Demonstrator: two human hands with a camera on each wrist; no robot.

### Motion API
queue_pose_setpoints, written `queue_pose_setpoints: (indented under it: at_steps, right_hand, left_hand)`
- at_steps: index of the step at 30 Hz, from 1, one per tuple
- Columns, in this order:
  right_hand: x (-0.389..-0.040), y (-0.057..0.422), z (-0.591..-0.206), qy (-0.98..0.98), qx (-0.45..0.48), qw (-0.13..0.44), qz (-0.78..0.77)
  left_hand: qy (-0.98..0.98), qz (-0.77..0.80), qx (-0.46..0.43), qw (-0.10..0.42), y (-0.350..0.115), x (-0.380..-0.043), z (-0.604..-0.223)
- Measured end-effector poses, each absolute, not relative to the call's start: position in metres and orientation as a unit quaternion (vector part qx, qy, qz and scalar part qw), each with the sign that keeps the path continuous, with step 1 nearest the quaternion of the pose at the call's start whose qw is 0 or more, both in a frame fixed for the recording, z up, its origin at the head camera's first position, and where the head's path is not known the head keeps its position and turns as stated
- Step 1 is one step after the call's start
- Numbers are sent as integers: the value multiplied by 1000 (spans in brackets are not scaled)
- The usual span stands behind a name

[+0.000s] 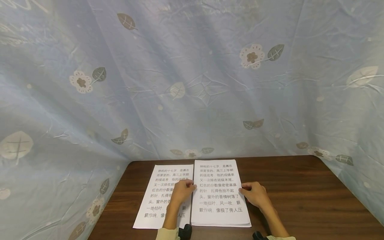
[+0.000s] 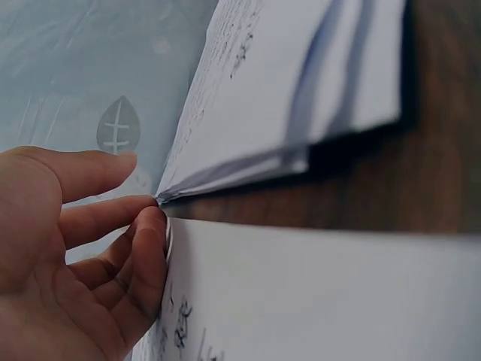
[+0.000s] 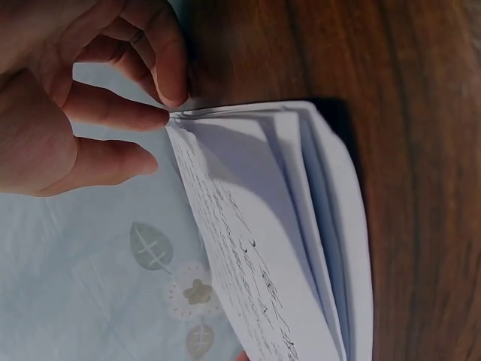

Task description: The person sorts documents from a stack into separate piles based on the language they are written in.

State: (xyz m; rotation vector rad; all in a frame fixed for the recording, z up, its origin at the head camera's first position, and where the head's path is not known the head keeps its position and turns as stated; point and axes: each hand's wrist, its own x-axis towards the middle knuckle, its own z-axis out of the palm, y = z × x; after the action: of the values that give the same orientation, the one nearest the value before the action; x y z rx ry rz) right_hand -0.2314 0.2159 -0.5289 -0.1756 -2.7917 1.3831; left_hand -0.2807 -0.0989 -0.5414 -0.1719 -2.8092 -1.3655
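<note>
Two stacks of white printed paper lie side by side. The right paper stack sits between my two hands. My left hand is over the inner edge of the left paper stack, its fingertips at the right stack's left edge. In the left wrist view the thumb stands apart from the index finger, which meets the sheets' edge. My right hand has its fingertips at the right stack's right edge. The right wrist view shows its index finger against the layered sheets, the thumb held away.
Both stacks rest on a dark brown wooden table, with a narrow gap between them. Behind the table and along its sides hangs a pale blue cloth with leaf and flower prints. The stacks' far ends lie near the table's back edge.
</note>
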Motion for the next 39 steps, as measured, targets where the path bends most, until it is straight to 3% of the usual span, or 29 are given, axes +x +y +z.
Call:
queue_pose_setpoints:
  at_steps: [11,18,39]
  right_hand:
    - [-232,213,-523,-899,-49,43,433]
    - [-229,211,-519,-858,-64,29,510]
    - [-230,211,-520,-846,-78,37,526]
  left_hand:
    - [-893,-447,-60,10,-96,-280,-537]
    - [-880,-470,-61,20,-93,-280,-535]
    - [-864,-501,-38,15,-90,-278,-534]
